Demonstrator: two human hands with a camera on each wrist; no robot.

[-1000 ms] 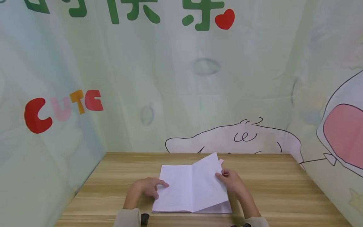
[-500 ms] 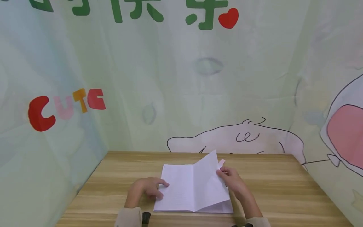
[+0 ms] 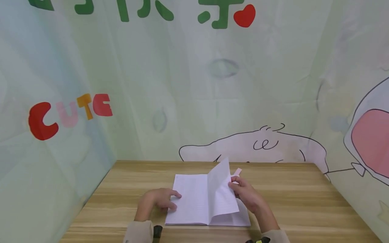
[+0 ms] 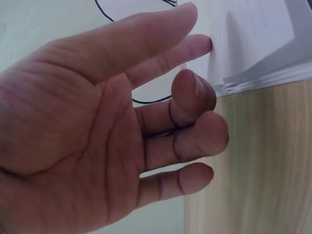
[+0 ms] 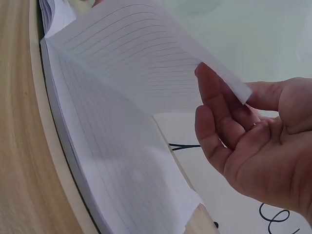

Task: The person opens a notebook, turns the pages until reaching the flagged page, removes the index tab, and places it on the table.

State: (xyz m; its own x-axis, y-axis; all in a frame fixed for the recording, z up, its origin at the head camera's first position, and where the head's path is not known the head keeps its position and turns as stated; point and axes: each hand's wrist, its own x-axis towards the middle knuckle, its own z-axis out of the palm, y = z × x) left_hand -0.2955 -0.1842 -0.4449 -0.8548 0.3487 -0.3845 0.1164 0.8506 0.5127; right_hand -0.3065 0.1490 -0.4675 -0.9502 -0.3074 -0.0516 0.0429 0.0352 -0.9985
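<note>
An open lined notebook (image 3: 191, 199) lies on the wooden table, its left half flat. My right hand (image 3: 248, 195) pinches the outer edge of one page (image 3: 224, 193), which stands raised and bent over the right half. In the right wrist view, the thumb is on one side of this page (image 5: 131, 46) and the fingers on the other, with ruled lines showing on the sheet below. My left hand (image 3: 161, 199) rests at the notebook's left edge, index fingertip on the page. The left wrist view shows that hand (image 4: 117, 126) with its fingers loosely bent, holding nothing.
A small pink tab (image 3: 238, 172) sticks out past the notebook's top right. The wooden table (image 3: 304, 199) reaches back to a printed cloth backdrop (image 3: 194, 84) with cartoon drawings, which also closes off both sides.
My right hand has moved slightly left with the page, which now stands more upright and bends, showing more of the sheet below. My left hand stays at the left edge.
</note>
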